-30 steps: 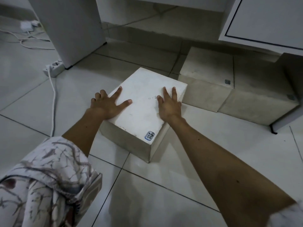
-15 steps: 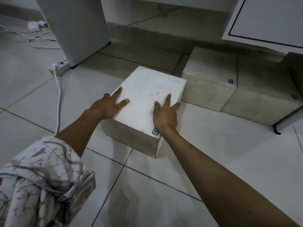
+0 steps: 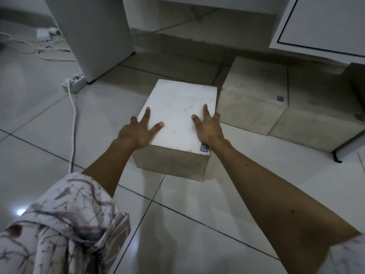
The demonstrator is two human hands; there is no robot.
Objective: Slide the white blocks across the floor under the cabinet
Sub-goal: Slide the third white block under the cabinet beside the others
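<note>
1. White block [image 3: 177,123], marked "11-2", has turned square-on since a second ago and slid toward 12 o'clock, near the cabinet [image 3: 324,22].
2. Left hand [image 3: 136,131] and right hand [image 3: 207,127] press flat, fingers spread, gripping nothing.
3. Two blocks [image 3: 256,99] already sit beneath at 2 o'clock; a short push likely remains.

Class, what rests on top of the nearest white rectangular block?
Both hands, left hand and right hand, lie flat on the white rectangular block, beside handwritten "11-2"; the right wrist partly covers a corner sticker.

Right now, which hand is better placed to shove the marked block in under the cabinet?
Left. The left hand wraps the block's outer near corner, opposite the parked blocks; the right hand lies flat on top.
</note>
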